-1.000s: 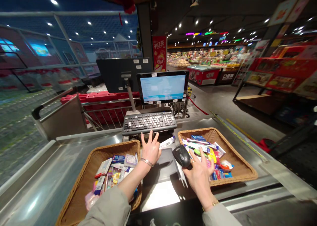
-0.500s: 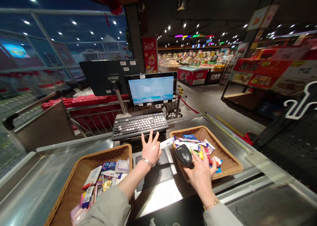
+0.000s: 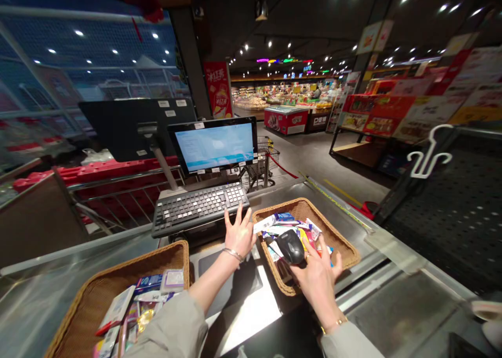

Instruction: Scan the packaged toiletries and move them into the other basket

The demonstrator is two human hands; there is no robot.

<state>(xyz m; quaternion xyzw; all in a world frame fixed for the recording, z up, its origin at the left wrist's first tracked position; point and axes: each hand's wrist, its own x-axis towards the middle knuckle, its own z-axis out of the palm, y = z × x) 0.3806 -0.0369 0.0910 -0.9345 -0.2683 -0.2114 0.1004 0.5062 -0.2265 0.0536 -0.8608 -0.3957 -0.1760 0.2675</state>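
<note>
My left hand point(image 3: 238, 238) is just in front of the keyboard point(image 3: 200, 206), its upper fingers spread. A slim white packet point(image 3: 264, 223) sticks out from its thumb side, over the left rim of the right wicker basket point(image 3: 349, 248). My right hand point(image 3: 318, 274) grips a black handheld scanner point(image 3: 291, 246) above the same basket, thumb on the near side. Beneath it lie small colourful packets point(image 3: 283, 217), partly hidden by the scanner and fingers. The packet's held end is hidden by my left hand.
A second wicker basket point(image 3: 92, 282) with several small boxes and packets stands at the left, partly under my sleeve. Behind the keyboard is a lit monitor point(image 3: 215, 145). A metal counter point(image 3: 403, 311) runs along the right, with a dark perforated panel point(image 3: 451, 206) beyond it.
The view has turned right, so the baskets and monitor sit further left. Both hands have moved right relative to the baskets, and the white packet now overlaps the right basket more.
</note>
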